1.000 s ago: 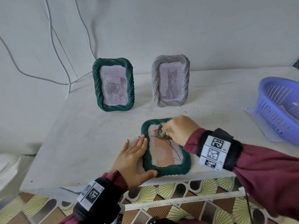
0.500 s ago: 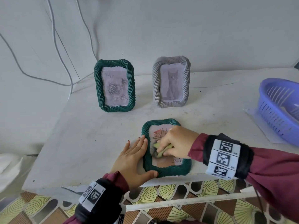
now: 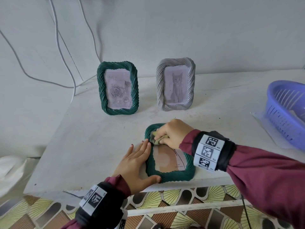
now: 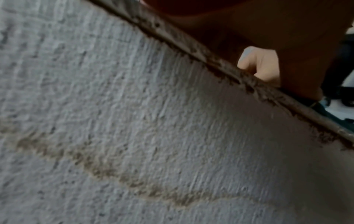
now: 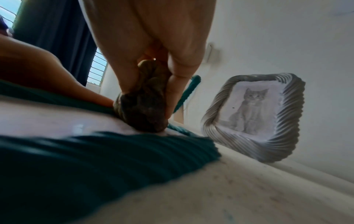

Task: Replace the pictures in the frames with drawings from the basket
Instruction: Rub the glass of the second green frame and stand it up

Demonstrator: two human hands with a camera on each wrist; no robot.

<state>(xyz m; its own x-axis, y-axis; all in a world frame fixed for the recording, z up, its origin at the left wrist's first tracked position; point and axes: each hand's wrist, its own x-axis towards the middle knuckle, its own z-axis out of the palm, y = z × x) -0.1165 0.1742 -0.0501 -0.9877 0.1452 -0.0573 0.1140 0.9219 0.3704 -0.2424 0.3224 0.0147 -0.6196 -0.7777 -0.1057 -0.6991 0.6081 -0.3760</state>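
Note:
A dark green frame (image 3: 175, 176) lies flat near the table's front edge, holding a tan and pink picture (image 3: 166, 160). My right hand (image 3: 171, 134) pinches a crumpled yellow-green cloth (image 3: 156, 138) and presses it on the glass at the frame's far left corner; the right wrist view shows the cloth (image 5: 141, 109) wadded between thumb and fingers. My left hand (image 3: 137, 162) lies flat with straight fingers against the frame's left side, thumb at its near corner. Behind stand a green frame (image 3: 118, 88) with a rose drawing and a grey frame (image 3: 175, 84) with a cat drawing.
A purple plastic basket (image 3: 287, 111) sits at the table's right edge on a sheet of paper (image 3: 264, 124). White cables (image 3: 57, 38) hang down the wall at the back left. The left wrist view shows only rough table surface (image 4: 134, 136) and an edge.
My right hand slid the cloth from the frame's middle back up to its far left corner. The left hand stayed flat beside the frame.

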